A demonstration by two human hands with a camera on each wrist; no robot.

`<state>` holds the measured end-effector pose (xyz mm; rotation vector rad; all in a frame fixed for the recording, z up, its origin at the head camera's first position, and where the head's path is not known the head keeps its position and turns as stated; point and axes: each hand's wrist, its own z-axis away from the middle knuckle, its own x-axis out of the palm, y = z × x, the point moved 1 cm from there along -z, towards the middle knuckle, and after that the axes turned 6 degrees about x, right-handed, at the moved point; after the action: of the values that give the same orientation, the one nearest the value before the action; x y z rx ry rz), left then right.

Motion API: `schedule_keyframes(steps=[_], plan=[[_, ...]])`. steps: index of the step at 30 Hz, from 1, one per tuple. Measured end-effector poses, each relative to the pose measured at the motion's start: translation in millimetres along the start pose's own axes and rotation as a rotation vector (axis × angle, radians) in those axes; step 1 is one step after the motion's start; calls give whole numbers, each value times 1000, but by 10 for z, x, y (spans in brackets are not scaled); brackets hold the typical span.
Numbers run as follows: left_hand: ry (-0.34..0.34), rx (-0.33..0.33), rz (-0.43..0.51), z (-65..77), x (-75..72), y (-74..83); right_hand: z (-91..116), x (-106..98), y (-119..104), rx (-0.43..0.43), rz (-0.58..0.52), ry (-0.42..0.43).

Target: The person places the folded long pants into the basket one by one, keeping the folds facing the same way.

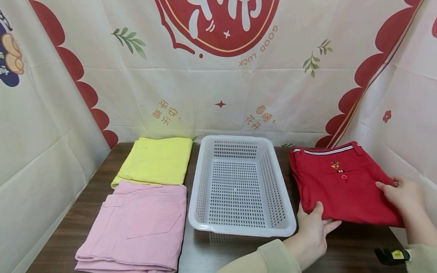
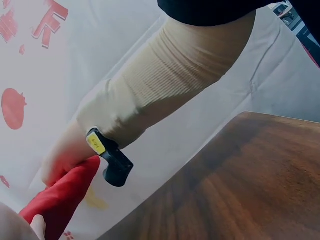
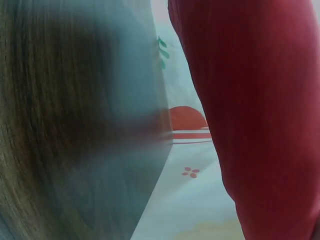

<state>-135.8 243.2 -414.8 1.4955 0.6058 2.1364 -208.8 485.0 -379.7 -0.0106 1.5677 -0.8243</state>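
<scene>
Left hand (image 1: 311, 232), right hand (image 1: 407, 194) pinch red trousers (image 1: 345, 189) at opposite edges; probably soft, light, floppy; best held there.

I saw red trousers (image 1: 362, 197), their waistband (image 1: 327, 152) striped white and dark navy, with a small golden-yellow motif (image 1: 336, 164) below. The pink trousers (image 1: 143, 223) and lemon-yellow folded garment (image 1: 157, 161) were plain. The slotted basket (image 1: 239, 229) was pale grey, the tabletop (image 1: 73, 223) dark brown wood grain. Cream backdrop cloth (image 1: 191, 87) carried red scallops (image 1: 368, 72), green leaf sprigs (image 1: 131, 35) and orange characters (image 1: 173, 110); the sleeves (image 1: 273, 258) were beige.
</scene>
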Motion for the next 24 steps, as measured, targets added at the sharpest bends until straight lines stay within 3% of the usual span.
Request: schedule_keyframes(steps=[4,13,19,24], plan=[[-10,-28,-19,-2,20,83,60,-29,-49,-8,0,34],[-96,-1,-88,-38,56,308,172,-73,-182,45,-50,60],[-159,19,-174,-82,57,550,311,-103,-328,53,-87,82],[-170,-20,-153,-125,59,761,416,-113,-476,51,-111,111]])
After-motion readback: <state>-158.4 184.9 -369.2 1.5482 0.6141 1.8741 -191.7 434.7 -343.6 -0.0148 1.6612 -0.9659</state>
